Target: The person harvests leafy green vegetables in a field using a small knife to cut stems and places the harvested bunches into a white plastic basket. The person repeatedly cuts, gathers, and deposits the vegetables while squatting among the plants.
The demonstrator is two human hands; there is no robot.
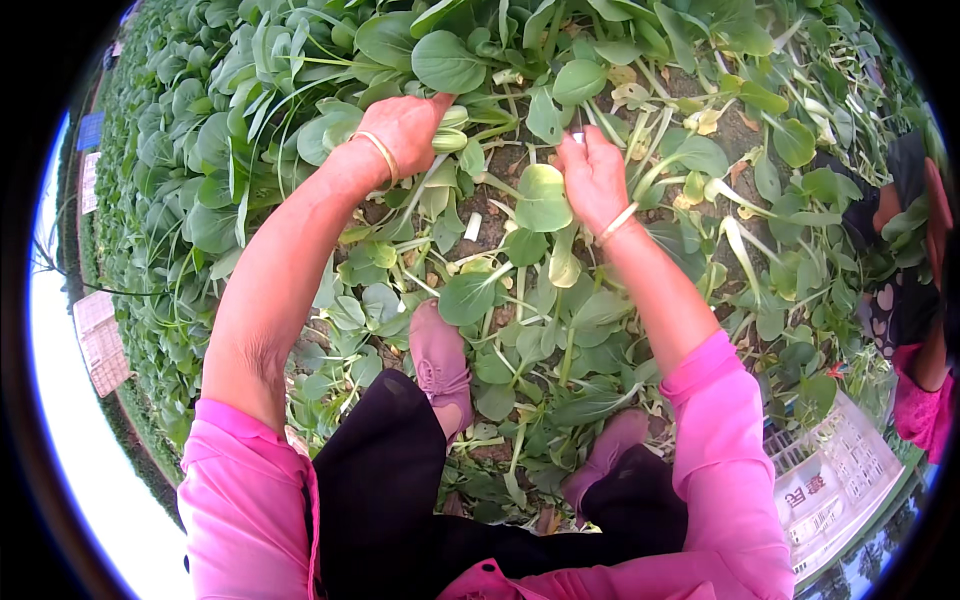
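Observation:
My left hand [405,135] is closed around leafy greens that look like bok choy, with their pale green stalk bases [452,129] showing at its right side. My right hand [592,176] is closed low over the soil, right of the left hand. A small white end of something [578,137] shows at its fingertips; most of that thing is hidden, so I cannot tell what it is. Between the hands lie a yellow-green leaf [543,199] and a short piece of cut white stalk [473,226]. Standing greens [450,61] grow just beyond both hands.
Loose leaves and stalks [742,255] litter the ground around my shoes [441,360]. A white plastic crate [832,480] bearing writing stands at the lower right. Another person's arm [934,356] shows at the right edge. Pale crates [101,341] and a blue crate [91,130] are at the far left.

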